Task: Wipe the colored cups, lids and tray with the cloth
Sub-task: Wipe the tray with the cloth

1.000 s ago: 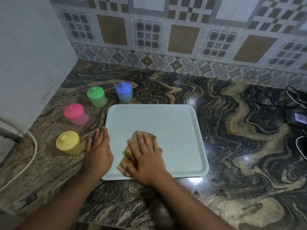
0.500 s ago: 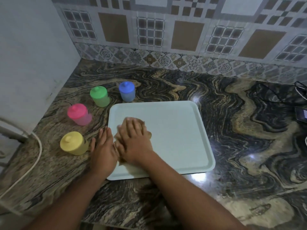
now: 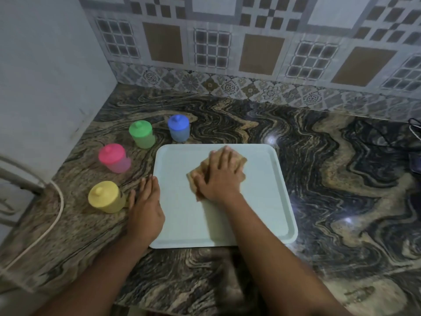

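Observation:
A pale blue tray (image 3: 268,201) lies flat on the marbled counter. My right hand (image 3: 222,176) presses a folded tan cloth (image 3: 242,164) flat onto the tray's upper middle. My left hand (image 3: 147,213) rests palm down across the tray's left rim, fingers together, holding nothing. Left of the tray stand lidded cups in an arc: yellow (image 3: 104,199) nearest my left hand, pink (image 3: 114,158), green (image 3: 141,134) and blue (image 3: 178,128) at the back.
A white wall (image 3: 45,87) closes the left side and a tiled backsplash (image 3: 250,53) the back. A pale cable (image 3: 52,220) curves along the counter's left edge. Dark cables and a dark device (image 3: 414,163) lie at the far right.
My right hand slid the cloth from the tray's near left area up and to the right, toward the far rim. My left hand stayed on the tray's left rim.

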`<act>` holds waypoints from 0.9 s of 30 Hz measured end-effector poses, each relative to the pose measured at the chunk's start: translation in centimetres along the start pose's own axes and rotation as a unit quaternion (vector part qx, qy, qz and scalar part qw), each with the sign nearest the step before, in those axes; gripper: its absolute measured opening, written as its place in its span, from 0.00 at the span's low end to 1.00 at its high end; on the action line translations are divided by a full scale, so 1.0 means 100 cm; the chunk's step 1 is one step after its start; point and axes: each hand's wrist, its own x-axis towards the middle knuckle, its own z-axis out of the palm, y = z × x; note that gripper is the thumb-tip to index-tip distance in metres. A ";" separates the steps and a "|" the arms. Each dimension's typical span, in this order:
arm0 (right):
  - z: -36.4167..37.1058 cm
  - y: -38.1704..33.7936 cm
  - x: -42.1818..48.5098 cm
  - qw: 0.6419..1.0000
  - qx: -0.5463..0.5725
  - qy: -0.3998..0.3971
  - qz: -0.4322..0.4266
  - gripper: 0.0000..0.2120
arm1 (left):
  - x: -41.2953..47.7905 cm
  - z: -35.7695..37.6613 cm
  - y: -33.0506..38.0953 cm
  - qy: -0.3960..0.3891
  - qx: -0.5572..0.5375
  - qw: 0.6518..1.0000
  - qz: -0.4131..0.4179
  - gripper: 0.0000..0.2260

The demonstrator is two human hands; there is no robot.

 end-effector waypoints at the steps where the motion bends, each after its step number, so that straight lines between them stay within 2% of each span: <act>1: 0.004 -0.009 -0.010 0.999 -0.007 -0.007 -0.036 0.43 | 0.000 0.000 -0.001 0.000 0.000 1.000 -0.002 0.28; 3: 0.009 -0.008 -0.040 0.995 -0.001 -0.018 -0.099 0.45 | 0.000 -0.001 -0.001 -0.002 0.003 1.000 -0.002 0.28; 5: 0.013 0.010 -0.066 0.992 0.009 -0.024 -0.125 0.46 | 0.002 -0.002 0.001 -0.014 0.010 1.000 0.007 0.28; 8: 0.016 0.033 -0.088 0.993 0.004 -0.016 -0.118 0.46 | 0.004 -0.001 0.004 -0.043 0.007 0.999 0.016 0.28; 14: 0.018 0.029 -0.092 0.994 0.022 -0.015 -0.103 0.45 | 0.003 -0.005 0.007 -0.059 0.016 0.998 0.007 0.29; 27: 0.014 0.031 -0.093 0.993 0.036 -0.010 -0.115 0.45 | 0.000 -0.015 0.012 -0.046 0.005 0.999 0.008 0.28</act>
